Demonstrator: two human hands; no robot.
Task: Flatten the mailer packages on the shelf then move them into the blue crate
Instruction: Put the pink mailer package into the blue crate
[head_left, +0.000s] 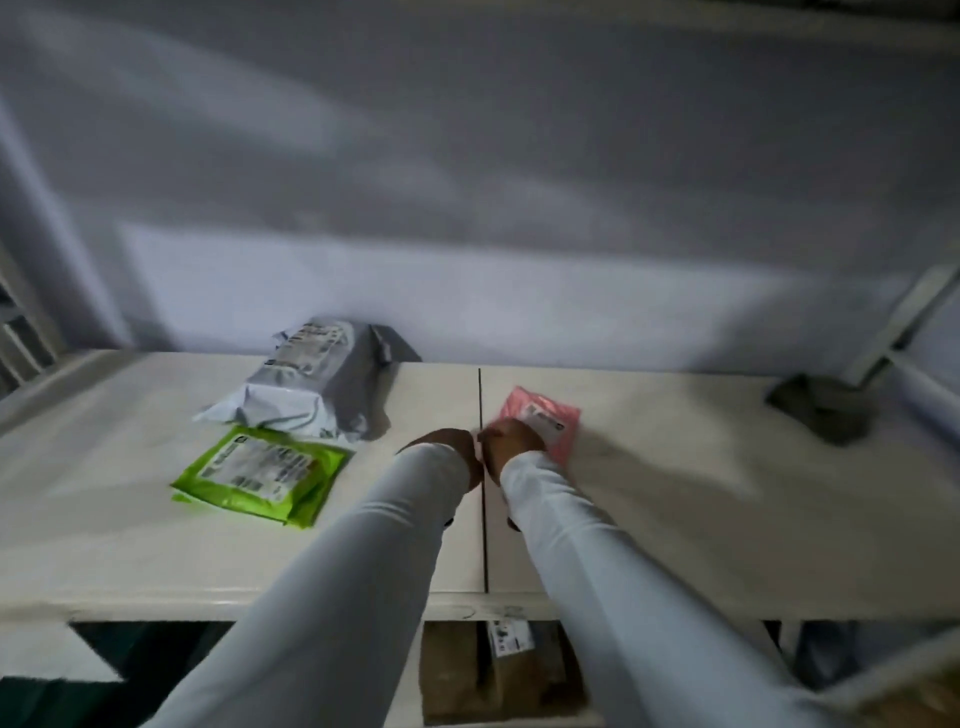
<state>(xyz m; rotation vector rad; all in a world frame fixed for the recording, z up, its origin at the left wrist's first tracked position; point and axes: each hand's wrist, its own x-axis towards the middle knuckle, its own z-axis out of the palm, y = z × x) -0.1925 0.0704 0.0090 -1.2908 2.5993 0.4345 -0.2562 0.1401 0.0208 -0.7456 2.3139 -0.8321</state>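
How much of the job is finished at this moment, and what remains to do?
Done: nothing moved yet; three mailers lie on the shelf and no blue crate is in view. The green mailer looks flat. In hand: the right hand rests on the pink mailer; the left hand is beside it. Left: the bulky grey mailer, then moving all three.

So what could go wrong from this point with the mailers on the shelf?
The right hand is on the near edge of the pink mailer while the left hand seems beside it, so pressing one-sided may slide it rather than flatten it. The bulky grey mailer overlaps the green mailer, so pulling either could drag the other. No blue crate is in view.
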